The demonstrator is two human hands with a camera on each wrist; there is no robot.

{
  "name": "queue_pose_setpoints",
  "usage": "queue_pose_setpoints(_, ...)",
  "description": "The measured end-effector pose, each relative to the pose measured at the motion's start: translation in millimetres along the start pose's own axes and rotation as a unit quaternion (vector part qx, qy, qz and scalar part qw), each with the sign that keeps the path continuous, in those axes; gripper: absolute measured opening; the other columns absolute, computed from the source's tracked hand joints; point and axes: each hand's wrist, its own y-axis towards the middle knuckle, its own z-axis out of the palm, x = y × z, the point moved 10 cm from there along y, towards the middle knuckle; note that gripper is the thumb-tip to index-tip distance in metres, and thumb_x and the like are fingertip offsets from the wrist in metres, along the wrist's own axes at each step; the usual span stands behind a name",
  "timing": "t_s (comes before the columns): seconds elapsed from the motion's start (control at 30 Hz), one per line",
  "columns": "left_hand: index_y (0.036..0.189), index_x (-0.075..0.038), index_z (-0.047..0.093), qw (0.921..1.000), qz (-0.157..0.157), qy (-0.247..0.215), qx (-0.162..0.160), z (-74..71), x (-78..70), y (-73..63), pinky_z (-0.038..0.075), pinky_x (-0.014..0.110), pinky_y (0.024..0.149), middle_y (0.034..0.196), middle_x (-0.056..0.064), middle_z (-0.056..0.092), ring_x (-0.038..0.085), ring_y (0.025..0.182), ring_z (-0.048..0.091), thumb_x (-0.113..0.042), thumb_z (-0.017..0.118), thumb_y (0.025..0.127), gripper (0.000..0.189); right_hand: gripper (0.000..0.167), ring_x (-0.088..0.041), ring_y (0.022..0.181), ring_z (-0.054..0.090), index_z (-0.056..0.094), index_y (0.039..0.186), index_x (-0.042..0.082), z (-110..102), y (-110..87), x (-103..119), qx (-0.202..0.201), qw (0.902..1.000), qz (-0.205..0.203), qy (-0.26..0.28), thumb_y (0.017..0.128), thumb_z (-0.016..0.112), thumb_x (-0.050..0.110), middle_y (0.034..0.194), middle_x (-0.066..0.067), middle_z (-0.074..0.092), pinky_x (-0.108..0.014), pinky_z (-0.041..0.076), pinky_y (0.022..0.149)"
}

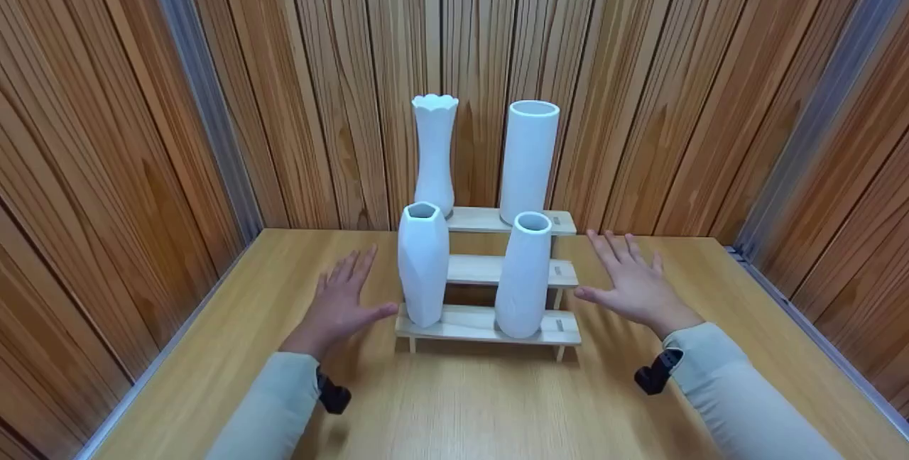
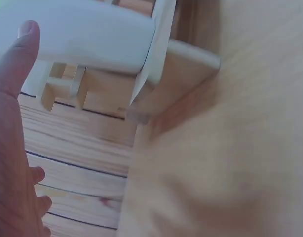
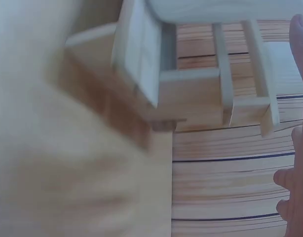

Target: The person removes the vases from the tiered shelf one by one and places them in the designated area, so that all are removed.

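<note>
A three-step wooden stand carries white vases in the head view. On its bottom step are a faceted vase at left and a smooth tapered vase at right. Up on the top step stand a scallop-rimmed vase and a straight cylinder vase. My left hand, fingers spread, is left of the stand, its thumb tip close to the faceted vase and bottom step. To the right of the stand, my right hand is likewise spread and holds nothing.
The stand sits on a wooden table. Wood-panelled walls enclose the back and both sides, with metal strips at the corners. A small black device is strapped at the left wrist, another at the right.
</note>
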Motion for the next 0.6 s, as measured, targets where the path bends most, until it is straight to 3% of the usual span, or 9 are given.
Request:
queue_pose_setpoints(0.13,0.162,-0.036,0.007,0.9942,-0.031,-0.103,-0.008,18.2,0.9,-1.9,0.006,0.068,0.118,0.169,0.009,0.012,0.039,0.154,0.01,-0.077,0.07,0.073,0.117,0.102,-0.05,0.151,0.003,0.0,0.164,0.023,-0.9,0.1,2.7,-0.025,0.9989,0.002,0.04,0.091,0.052,0.073,0.167,-0.022,0.007,-0.079,-0.001,0.109)
queue_pose_setpoints(0.27,0.161,-0.042,0.011,0.9778,-0.054,-0.202,-0.015,36.6,2.8,-3.7,0.019,0.07,0.114,0.169,0.002,0.014,0.037,0.153,0.015,-0.074,0.076,0.069,0.117,0.1,-0.051,0.149,0.012,0.002,0.164,0.023,-1.6,-1.6,6.8,-0.06,0.9936,0.004,0.096,0.092,0.058,0.065,0.167,-0.021,0.012,-0.079,0.013,0.108)
queue_pose_setpoints(0.37,0.159,-0.045,0.011,0.9646,-0.067,-0.254,-0.022,45.9,5.5,-6.5,0.02,0.068,0.115,0.168,-0.003,0.017,0.034,0.154,0.015,-0.075,0.077,0.067,0.117,0.099,-0.049,0.15,0.014,0.004,0.164,0.025,0.3,-4.8,12.4,-0.085,0.9868,0.006,0.138,0.092,0.063,0.059,0.167,-0.018,0.012,-0.079,0.018,0.108)
queue_pose_setpoints(0.47,0.158,-0.044,0.012,0.9505,-0.074,-0.3,-0.036,50.3,7.2,-8.1,0.019,0.067,0.115,0.166,-0.002,0.02,0.033,0.154,0.016,-0.074,0.077,0.068,0.115,0.095,-0.046,0.149,0.02,0.009,0.164,0.028,0.9,-9.8,17.4,-0.121,0.9756,0.008,0.183,0.092,0.065,0.055,0.167,-0.015,0.018,-0.076,0.024,0.108)
queue_pose_setpoints(0.6,0.159,-0.039,0.015,0.9318,-0.069,-0.354,-0.044,57.3,3.7,-6.3,0.021,0.064,0.117,0.164,0.003,0.023,0.033,0.152,0.019,-0.068,0.077,0.073,0.11,0.089,-0.04,0.145,0.033,0.016,0.163,0.026,0.3,-17.5,22.5,-0.172,0.9489,0.0,0.264,0.093,0.065,0.053,0.161,-0.016,0.033,-0.065,0.037,0.108)
